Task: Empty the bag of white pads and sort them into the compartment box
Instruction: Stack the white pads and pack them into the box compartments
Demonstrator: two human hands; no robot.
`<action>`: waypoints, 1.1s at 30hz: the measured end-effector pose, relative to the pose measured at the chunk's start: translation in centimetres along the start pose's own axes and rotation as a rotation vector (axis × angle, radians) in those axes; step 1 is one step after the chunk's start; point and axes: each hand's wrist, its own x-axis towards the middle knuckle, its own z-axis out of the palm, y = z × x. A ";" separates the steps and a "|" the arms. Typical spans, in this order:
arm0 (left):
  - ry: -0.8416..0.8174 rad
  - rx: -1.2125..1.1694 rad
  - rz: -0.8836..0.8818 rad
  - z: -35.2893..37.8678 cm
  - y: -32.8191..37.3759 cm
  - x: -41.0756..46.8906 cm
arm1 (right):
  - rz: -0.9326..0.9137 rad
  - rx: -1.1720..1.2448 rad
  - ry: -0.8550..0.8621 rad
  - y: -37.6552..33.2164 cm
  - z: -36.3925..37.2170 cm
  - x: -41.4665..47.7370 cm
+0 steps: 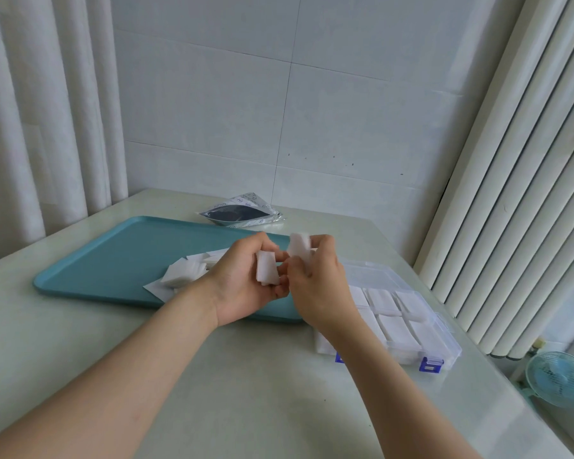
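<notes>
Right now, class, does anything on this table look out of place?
Only the white pads heaped unevenly on the teal plastic tray; those in the clear compartment box lie flat. Nothing looks spilled or damaged.

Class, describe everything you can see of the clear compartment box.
The compartment box is clear plastic, lying open and flat on the table, right of the teal tray. Dividers split it into compartments holding white pads. Two blue latches sit on its near edge. The right arm hides its left part.

Above the teal tray (pixel 106 260), the left hand (pixel 246 279) grips a white pad stack (pixel 266 266) while the right hand (pixel 318 276) pinches another pad (pixel 299 243), left of the compartment box (pixel 411 313).
</notes>
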 end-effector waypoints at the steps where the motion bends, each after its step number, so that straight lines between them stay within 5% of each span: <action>1: 0.027 -0.033 -0.002 0.1 0.0 0.1 | -0.022 -0.022 0.033 0.0 -0.1 0.0; 6: 0.104 0.048 0.017 0.3 -0.3 0.3 | -0.168 -0.111 0.213 -0.2 -0.3 0.0; 13: -0.008 0.189 0.085 1.5 -0.5 -0.8 | -0.233 -0.258 0.281 -0.3 -0.6 -0.4; 20: 0.110 0.146 0.041 1.0 0.1 -1.0 | -0.420 -0.463 -0.004 0.1 -0.1 -0.7; 26: 0.056 0.004 0.022 0.1 0.4 -0.9 | -0.407 -0.452 0.080 0.1 -0.9 -0.6; 33: -0.017 0.304 -0.052 0.4 0.0 -1.4 | -0.450 -0.514 -0.146 0.3 -1.5 -0.5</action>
